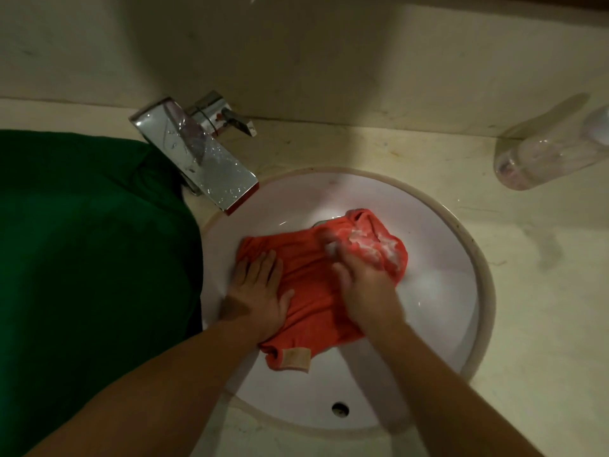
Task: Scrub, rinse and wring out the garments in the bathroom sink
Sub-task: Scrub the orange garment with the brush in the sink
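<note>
An orange-red garment (313, 285) with a tan label lies in the round white sink (438, 311). White soap foam sits on its far right end. My left hand (260, 291) presses flat on the garment's left part, fingers straight. My right hand (365, 282) is blurred and its fingers curl into the soapy bunched cloth on the right.
A square chrome faucet (201, 156) reaches over the sink's upper left rim. A dark green garment (89, 258) is heaped on the counter at the left. A clear plastic bottle (550, 153) lies on the beige counter at the upper right. The wall runs along the back.
</note>
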